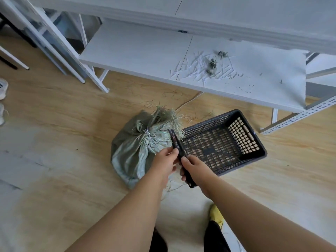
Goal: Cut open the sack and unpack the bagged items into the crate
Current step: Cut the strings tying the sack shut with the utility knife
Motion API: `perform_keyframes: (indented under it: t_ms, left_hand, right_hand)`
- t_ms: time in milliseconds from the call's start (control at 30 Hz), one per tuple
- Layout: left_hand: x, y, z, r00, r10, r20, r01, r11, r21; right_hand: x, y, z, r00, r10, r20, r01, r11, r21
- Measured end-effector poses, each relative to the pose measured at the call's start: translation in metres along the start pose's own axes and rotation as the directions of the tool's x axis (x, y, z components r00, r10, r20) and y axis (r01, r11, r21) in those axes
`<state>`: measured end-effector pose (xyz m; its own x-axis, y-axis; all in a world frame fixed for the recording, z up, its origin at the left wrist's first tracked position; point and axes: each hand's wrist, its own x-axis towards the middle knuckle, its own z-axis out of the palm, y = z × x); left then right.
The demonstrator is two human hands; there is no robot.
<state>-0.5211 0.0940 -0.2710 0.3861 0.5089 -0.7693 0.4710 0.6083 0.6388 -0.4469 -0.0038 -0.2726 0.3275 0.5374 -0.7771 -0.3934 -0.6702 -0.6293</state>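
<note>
My right hand (pixel 195 170) grips the knife (pixel 179 151) handle; left hand (pixel 165 163) pinches it w/ fingers. Tied sack (pixel 134 148) just beyond my hands, crate (pixel 223 142) to the right, touching it.

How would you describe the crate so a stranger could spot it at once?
Look at the wooden floor below the white shelf. Right of the tied green sack sits the crate: dark, rectangular, empty, the only thing there with perforated lattice walls.

Both bare arms reach forward; left hand (pixel 164 161) and right hand (pixel 193 169) close together, fingers curled.
</note>
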Motion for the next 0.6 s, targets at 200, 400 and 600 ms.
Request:
perform_keyframes:
  t_ms: [200,400,600]
  left_hand:
    - [0.063,-0.035,-0.024,0.994,0.109,-0.027,-0.091,0.921,0.38]
    - [0.156,-0.111,0.013,0.999,0.052,-0.011,-0.037,0.824,0.565]
    - [0.25,-0.186,0.06,1.0,-0.019,-0.005,0.016,0.625,0.781]
  right_hand:
    - [0.059,0.057,0.022,0.992,0.035,-0.118,-0.025,0.996,0.088]
    - [0.16,0.112,-0.018,0.904,-0.025,-0.427,-0.048,0.986,-0.16]
    - [0.263,0.161,-0.07,0.884,-0.081,-0.461,-0.142,0.893,-0.428]
